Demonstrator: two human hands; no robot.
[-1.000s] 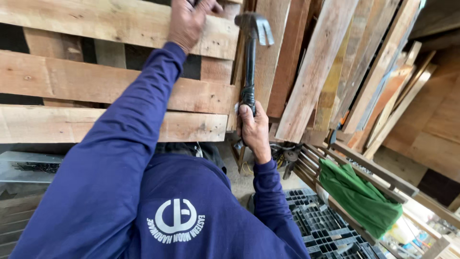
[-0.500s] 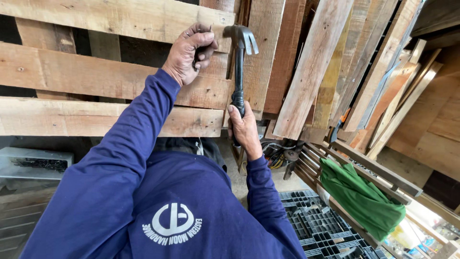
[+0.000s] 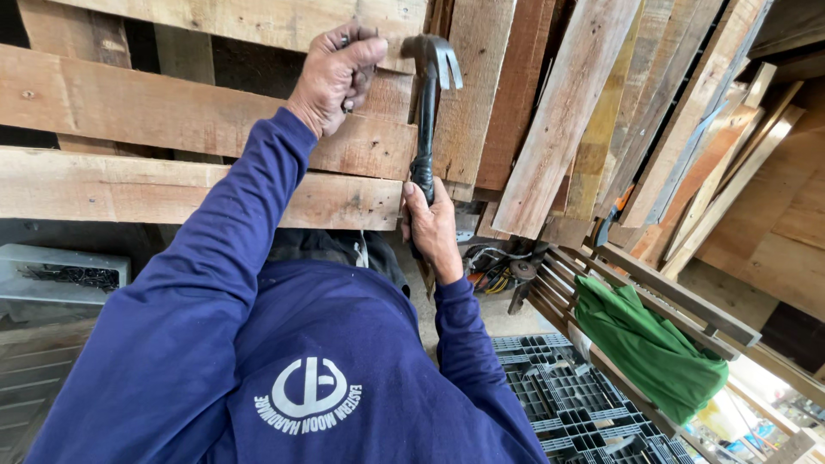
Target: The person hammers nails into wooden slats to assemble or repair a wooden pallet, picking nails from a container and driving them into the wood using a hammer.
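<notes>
Your right hand [image 3: 432, 225] wraps tight round the lower grip of the hammer [image 3: 425, 112], thumb laid up the shaft. That low hold gives the head its full swing. The shaft stands nearly upright, and the head sits at 12 o'clock from your fist, claw turned to 3 o'clock, face toward the pallet [image 3: 172, 120].

Your left hand [image 3: 335, 73] is curled almost closed at 9 o'clock from the hammer head, just beside it, knuckles against the slats. Dark nails [image 3: 345, 43] poke from between the fingers; you hold them bunched in the palm. Whether one is pinched point-first against the wood, the view does not show.

The pallet stands on edge in front of you, slats running 9 to 3 o'clock, so you work at arm's reach with both arms raised.

Loose boards [image 3: 559, 120] lean in a stack at 2 o'clock from the hammer, tilted against each other. A grey tray [image 3: 64, 275] with dark nails in it sits at 9 o'clock from your chest, within reach of the left arm. A green cloth [image 3: 653, 352] hangs over a wooden rail at 4 o'clock, and a black plastic grid [image 3: 567, 404] lies on the floor below it.
</notes>
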